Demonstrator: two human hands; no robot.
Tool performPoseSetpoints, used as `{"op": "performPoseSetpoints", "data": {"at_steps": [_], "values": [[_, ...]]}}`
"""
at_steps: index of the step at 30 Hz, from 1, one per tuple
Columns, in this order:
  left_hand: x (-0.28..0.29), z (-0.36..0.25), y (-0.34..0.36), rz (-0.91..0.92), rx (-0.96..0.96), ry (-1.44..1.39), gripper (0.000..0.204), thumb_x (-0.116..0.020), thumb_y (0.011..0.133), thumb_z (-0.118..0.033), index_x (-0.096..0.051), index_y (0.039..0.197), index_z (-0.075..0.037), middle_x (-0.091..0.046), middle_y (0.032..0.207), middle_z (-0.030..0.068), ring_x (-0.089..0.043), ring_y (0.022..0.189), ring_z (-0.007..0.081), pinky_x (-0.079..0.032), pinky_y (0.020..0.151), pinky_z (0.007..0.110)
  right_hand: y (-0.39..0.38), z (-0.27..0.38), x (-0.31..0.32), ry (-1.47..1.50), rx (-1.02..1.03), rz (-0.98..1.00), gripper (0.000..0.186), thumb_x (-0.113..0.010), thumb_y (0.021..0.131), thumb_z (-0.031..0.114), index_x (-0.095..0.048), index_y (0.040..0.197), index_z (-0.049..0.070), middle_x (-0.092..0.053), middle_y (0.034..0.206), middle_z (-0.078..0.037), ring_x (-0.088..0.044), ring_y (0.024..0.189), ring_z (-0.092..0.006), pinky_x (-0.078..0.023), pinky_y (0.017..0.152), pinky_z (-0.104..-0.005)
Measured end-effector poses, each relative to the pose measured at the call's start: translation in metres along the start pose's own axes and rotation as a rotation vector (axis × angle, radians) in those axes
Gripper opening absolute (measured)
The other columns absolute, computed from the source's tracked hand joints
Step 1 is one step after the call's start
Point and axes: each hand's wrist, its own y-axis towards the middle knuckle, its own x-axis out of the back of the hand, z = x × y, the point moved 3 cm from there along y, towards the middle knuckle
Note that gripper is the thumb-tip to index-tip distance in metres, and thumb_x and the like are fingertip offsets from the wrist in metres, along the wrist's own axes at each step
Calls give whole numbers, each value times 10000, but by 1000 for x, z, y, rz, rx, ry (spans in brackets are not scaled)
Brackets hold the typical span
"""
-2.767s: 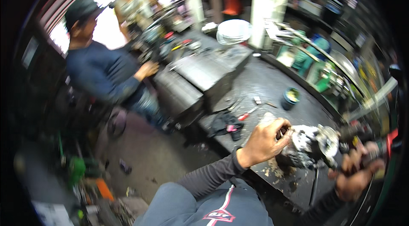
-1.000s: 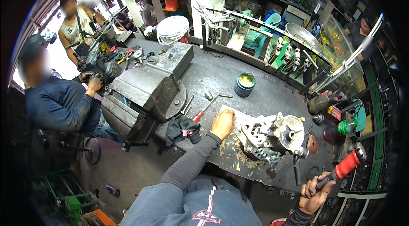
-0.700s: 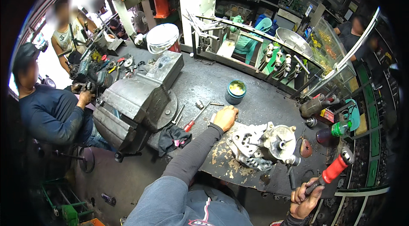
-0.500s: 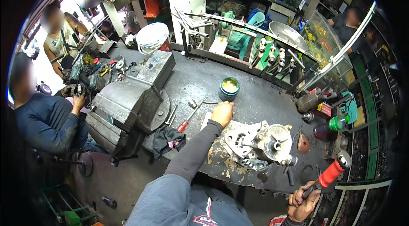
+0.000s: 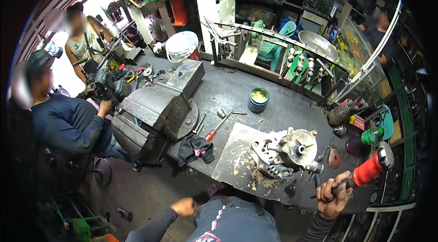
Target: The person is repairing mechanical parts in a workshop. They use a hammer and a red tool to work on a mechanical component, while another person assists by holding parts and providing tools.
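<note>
Right hand [image 5: 334, 194] gripped the red tool [image 5: 367, 171], head pointing up and away from the housing [image 5: 287, 153]. Left hand [image 5: 185, 207] was apart from the desk [image 5: 292, 109], fingers curled; from my remote view I could not tell whether it held anything. Housing sat on the worn sheet [image 5: 232, 155] near the front edge. Progress: its body and round end were together; tool ready but not applied, so I judged the tool work left to do. Bolt state too small to read. Screwdriver [image 5: 211, 135] lay untouched.

left hand [image 5: 185, 207] blurred, shirt [image 5: 239, 219] cut off below
</note>
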Motion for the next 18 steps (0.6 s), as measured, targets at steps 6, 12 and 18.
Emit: {"op": "performPoseSetpoints", "data": {"at_steps": [6,12,18], "values": [[-148,63,-19,212,96,-166,278,-691,840,-78,-747,1091,27,-767,962,155,-740,872,248,-594,791,365,16,9,-19,131,-24,94,405,-656,1019,396,-421,979,69,-341,556,28,-232,427,-49,-222,398,-251],[-158,70,-12,100,119,-132,288,-685,847,-171,-751,1059,12,-757,978,189,-726,915,306,-576,810,403,45,36,-41,98,50,156,429,-630,1012,454,-452,928,73,-364,549,18,-276,394,-60,-245,374,-253],[-132,76,-21,13,82,44,322,-679,854,-264,-754,1028,-3,-747,993,223,-713,957,364,-558,829,441,81,50,-64,48,99,141,383,-548,1044,431,-421,910,95,-320,522,4,-218,384,-72,-241,372,-273]]}}
